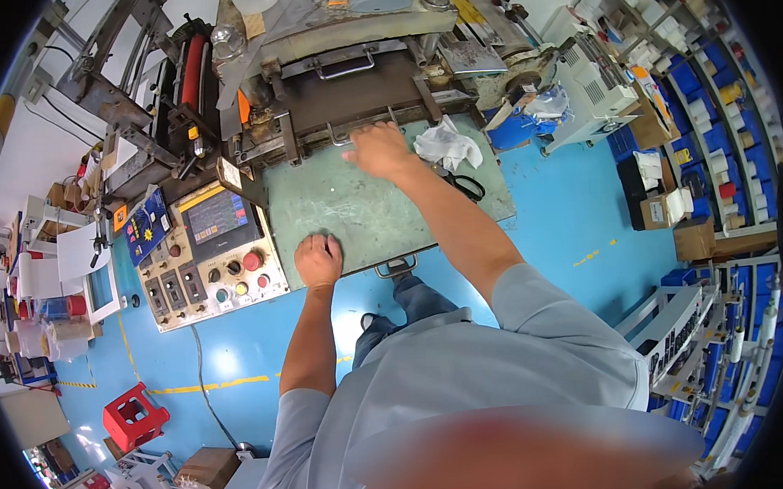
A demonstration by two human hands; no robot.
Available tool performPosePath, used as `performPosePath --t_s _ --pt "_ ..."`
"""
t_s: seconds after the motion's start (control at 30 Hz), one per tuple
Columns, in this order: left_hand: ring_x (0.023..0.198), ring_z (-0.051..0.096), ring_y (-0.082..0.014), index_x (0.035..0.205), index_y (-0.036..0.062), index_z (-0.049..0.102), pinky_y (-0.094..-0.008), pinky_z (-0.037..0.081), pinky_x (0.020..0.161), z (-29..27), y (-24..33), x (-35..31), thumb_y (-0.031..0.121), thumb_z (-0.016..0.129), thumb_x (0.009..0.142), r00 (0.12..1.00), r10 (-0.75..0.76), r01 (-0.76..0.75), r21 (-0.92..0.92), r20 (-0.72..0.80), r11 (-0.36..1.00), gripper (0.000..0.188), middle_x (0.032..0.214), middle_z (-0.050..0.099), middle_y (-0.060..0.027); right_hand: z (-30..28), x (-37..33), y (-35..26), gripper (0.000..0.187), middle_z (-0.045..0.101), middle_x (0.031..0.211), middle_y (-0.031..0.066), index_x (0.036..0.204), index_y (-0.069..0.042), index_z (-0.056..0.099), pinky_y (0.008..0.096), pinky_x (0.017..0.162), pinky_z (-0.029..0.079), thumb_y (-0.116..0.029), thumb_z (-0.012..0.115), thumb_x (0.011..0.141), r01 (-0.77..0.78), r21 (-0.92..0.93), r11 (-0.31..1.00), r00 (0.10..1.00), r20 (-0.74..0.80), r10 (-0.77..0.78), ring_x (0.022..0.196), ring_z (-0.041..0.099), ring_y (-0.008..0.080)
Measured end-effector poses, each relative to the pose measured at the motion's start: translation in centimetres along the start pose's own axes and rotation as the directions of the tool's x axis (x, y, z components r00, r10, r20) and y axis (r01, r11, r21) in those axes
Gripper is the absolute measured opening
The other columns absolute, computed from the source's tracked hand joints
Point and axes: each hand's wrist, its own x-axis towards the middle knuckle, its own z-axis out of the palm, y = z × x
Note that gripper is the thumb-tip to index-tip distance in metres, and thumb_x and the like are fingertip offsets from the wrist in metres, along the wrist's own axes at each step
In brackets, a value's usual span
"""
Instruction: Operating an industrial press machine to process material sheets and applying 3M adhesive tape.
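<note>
My right hand reaches to the far side of the green tabletop. Its fingers are closed over a metal handle on the front of the dark press plate; the grip itself is partly hidden under the hand. Closer to me, my left hand rests near the front left edge of the tabletop, fingers curled in, with nothing visible in them. To the right of my right hand lie a crumpled white cloth and black-handled scissors, neither touched.
A control panel with a screen, knobs and a red button adjoins the tabletop's left side. Another handle projects at the front edge. A red stool stands on the blue floor; shelves with blue bins line the right.
</note>
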Motion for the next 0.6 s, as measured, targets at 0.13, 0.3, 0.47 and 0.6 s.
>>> performPosePath --t_s 0.13,0.3,0.47,0.6 --pt "0.074 0.059 -0.0362 0.073 0.0077 0.056 -0.0485 0.046 0.066 0.0 0.2 0.1 0.02 0.066 0.084 1.0 -0.002 0.002 0.001 -0.011 1.0 0.019 0.077 0.059 -0.0132 -0.2 -1.3 -0.3 0.042 0.072 0.103 0.0118 0.104 -0.008 0.07 0.0449 0.092 0.045 -0.047 0.067 0.088 -0.007 -0.005 1.0 0.999 -0.035 0.007 0.105 0.065 0.0297" --pt "0.074 0.059 -0.0366 0.073 0.0076 0.056 -0.0488 0.046 0.067 0.0 -0.3 -0.2 0.02 0.066 0.084 1.0 -0.015 0.015 -0.013 -0.009 1.0 0.019 0.077 0.059 -0.0134 -0.2 -3.5 -1.3 0.039 0.072 0.1 0.0113 0.101 -0.008 0.07 0.0447 0.09 0.045 -0.044 0.07 0.086 0.001 0.001 1.0 1.0 -0.019 -0.001 0.101 0.066 0.0299" --pt "0.076 0.06 -0.0349 0.075 0.0077 0.058 -0.0472 0.048 0.071 0.0 -0.3 -0.2 0.022 0.067 0.082 1.0 -0.026 0.026 0.012 0.012 1.0 0.018 0.079 0.061 -0.0123 0.1 -5.8 -1.4 0.035 0.071 0.092 0.0114 0.096 -0.008 0.069 0.0463 0.086 0.046 -0.041 0.072 0.084 0.038 0.006 0.999 0.996 -0.081 -0.038 0.095 0.067 0.0302" --pt "0.076 0.06 -0.0346 0.075 0.0076 0.058 -0.0469 0.048 0.071 0.0 -0.2 -0.1 0.022 0.067 0.082 1.0 -0.02 0.02 0.015 0.007 1.0 0.019 0.079 0.061 -0.0121 0.0 -7.6 -2.0 0.034 0.071 0.091 0.0117 0.094 -0.008 0.069 0.0462 0.085 0.046 -0.04 0.072 0.084 0.038 0.008 0.999 0.996 -0.085 -0.038 0.092 0.067 0.031"
